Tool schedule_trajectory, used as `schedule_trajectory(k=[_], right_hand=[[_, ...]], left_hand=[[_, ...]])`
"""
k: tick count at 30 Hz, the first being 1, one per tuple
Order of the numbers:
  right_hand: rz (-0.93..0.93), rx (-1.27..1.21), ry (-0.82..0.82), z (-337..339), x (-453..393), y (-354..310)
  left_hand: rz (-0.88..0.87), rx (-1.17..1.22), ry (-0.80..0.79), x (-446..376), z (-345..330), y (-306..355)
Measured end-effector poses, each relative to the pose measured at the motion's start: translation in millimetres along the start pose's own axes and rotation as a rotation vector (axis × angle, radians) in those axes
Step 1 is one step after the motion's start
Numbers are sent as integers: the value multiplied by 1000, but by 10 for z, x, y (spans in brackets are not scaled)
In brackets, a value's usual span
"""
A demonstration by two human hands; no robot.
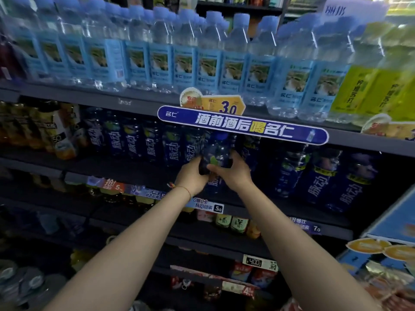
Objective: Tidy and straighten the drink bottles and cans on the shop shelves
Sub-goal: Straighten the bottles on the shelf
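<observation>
1. Step in hand: straightening one dark blue bottle on the second shelf, under the blue banner sign.
2. Left hand wraps the bottle's lower left side, fingers curled tight on it.
3. Right hand grips the lower right side, fingers closed round it, thumb in front.
4. Bottle stands at the shelf's front edge, in the gap between the row of blue bottles on the left and the bigger blue bottles on the right; label looks turned off-front, blurry.
5. Next, likely: twist the label forward, set the bottle upright, push it in line with the row.
6. Water bottles above look untouched.
</observation>
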State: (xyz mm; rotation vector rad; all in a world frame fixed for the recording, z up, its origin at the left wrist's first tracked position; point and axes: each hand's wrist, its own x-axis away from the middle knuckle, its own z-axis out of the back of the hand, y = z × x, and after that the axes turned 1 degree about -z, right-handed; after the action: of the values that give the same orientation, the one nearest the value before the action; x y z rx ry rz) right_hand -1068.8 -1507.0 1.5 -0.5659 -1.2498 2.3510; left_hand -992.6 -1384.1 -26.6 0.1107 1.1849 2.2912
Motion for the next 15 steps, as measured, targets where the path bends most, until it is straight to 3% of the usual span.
schedule_trajectory(k=[8,13,15], right_hand=[[-60,56,153,-404,-511,219],[-83,148,238,-576,-587,319],[-155,213,223,-596,-584,370]], left_hand=[[-187,-239,70,-506,-188,-353],[-150,-18,64,-456,-281,-408],[-139,72,-8,-405,-241,-431]])
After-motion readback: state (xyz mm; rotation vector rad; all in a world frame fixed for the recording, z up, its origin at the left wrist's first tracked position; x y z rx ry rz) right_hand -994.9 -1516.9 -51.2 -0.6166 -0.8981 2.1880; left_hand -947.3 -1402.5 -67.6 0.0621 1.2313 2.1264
